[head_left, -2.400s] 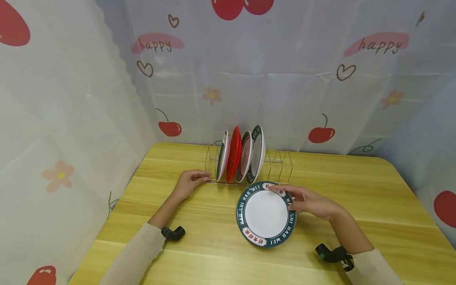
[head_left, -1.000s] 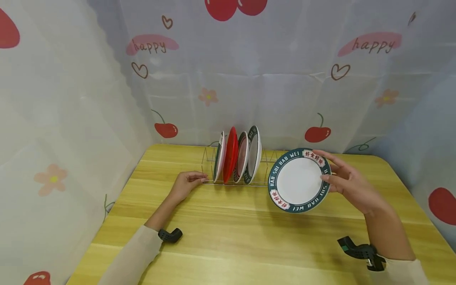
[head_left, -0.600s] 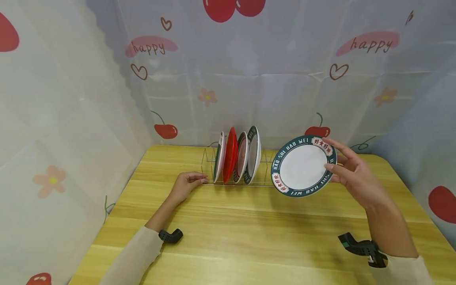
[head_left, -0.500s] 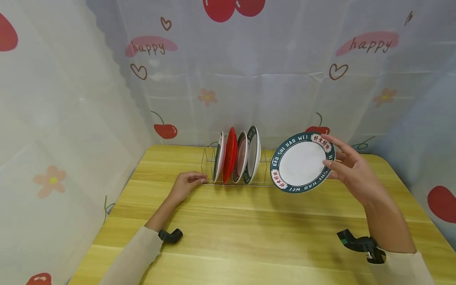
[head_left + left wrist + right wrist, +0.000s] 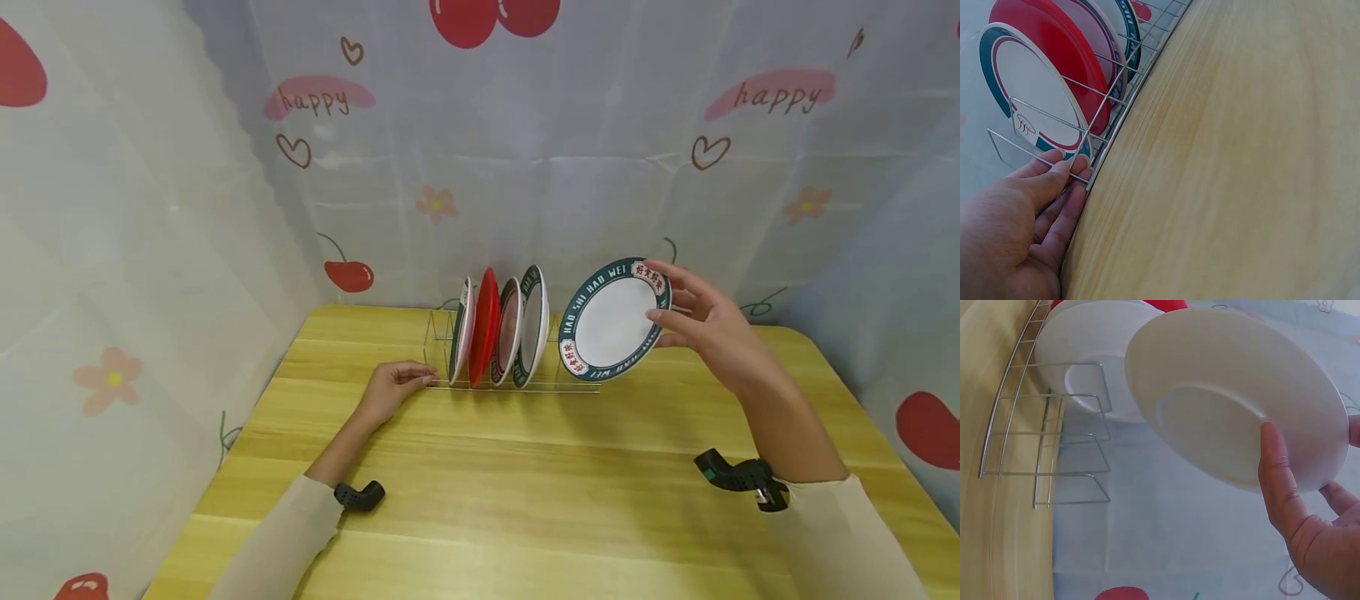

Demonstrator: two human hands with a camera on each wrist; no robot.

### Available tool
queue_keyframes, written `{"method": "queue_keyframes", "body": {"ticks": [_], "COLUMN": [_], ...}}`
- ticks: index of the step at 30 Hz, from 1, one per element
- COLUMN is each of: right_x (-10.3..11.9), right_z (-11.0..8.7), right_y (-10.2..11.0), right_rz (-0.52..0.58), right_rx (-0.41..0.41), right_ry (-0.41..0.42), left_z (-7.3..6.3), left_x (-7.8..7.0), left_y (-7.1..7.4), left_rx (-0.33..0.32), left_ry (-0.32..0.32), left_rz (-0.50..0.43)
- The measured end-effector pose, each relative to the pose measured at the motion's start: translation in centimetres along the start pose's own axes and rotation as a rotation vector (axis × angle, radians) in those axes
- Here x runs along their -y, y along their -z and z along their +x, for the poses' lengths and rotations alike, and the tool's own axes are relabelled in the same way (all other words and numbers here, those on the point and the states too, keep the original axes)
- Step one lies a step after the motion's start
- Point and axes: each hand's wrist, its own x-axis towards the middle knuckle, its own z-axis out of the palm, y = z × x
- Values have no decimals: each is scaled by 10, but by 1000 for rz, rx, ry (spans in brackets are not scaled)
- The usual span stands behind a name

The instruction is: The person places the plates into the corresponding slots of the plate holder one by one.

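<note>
My right hand point(image 5: 705, 325) grips a white plate point(image 5: 615, 321) with a dark green lettered rim, thumb on its face and fingers behind. The plate is tilted, raised above the right end of a wire dish rack point(image 5: 585, 390). Its white underside shows in the right wrist view. My left hand point(image 5: 390, 392) pinches the rack's front left corner, also seen in the left wrist view. Leaning upright in the rack are a white plate with a green edge point(image 5: 1035, 94), a red plate point(image 5: 486, 329), a pink-centred plate point(image 5: 510, 329) and another green-rimmed plate point(image 5: 534, 325).
The rack stands near the back edge of a wooden table point(image 5: 480, 500). A pale curtain point(image 5: 600, 200) printed with cherries and hearts hangs behind and at the sides. Bare slots point(image 5: 1072, 434) show at the rack's right end. Black devices point(image 5: 360, 497) are strapped on both wrists.
My right hand lifted the plate from in front of the rack, out to the right, then back left and higher over the rack's right end. The left hand stays on the rack corner.
</note>
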Motion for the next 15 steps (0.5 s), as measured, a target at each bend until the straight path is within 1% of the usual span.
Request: {"method": "queue_keyframes", "body": {"ticks": [6,13,15], "right_x": [-1,-3,-4], "right_z": [15,30,34], "right_y": [-4,-13,-15], "right_rz": [-44,-126,-130], "right_rx": [39,57,65], "right_ry": [33,2,-2], "left_z": [0,0,-1], "left_x": [-3,-3,-2], "left_y": [-1,-1,-1], "left_rx": [2,0,1], "left_ry": [-26,-11,-9], "left_rz": [-2,-10,-13]}}
